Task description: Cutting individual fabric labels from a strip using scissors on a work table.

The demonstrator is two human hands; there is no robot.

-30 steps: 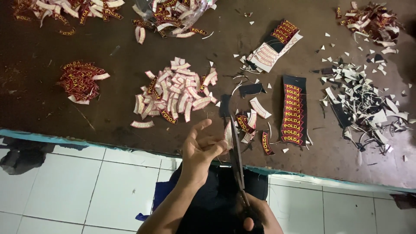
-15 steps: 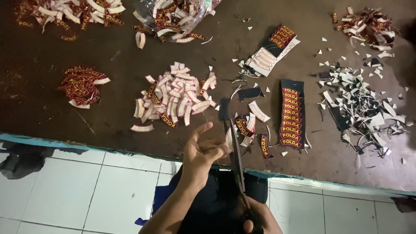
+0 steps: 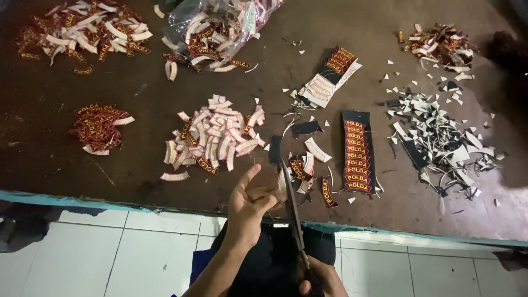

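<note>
left hand (image 3: 250, 201) fingers pinch a curved woven patch (image 3: 282, 184); right hand (image 3: 322, 280) grips steel scissors (image 3: 291, 206) (dark-handled).

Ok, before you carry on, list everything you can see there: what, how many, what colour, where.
table: one, dark brown, fills the upper view
loose patch piles: four, red, yellow and white; far left, left, centre, far right
plastic bag of patches: one, clear, top centre
uncut patch strip: one, black with red and yellow, right of centre
stacked strips: one stack, white backs up, above it
offcuts: one heap, black and white, right
scissors: one pair, dark, near edge, blades pointing away
floor tiles: white, below table
left hand: pinches a small patch piece at the blades
right hand: on the scissor handles, bottom edge
</note>
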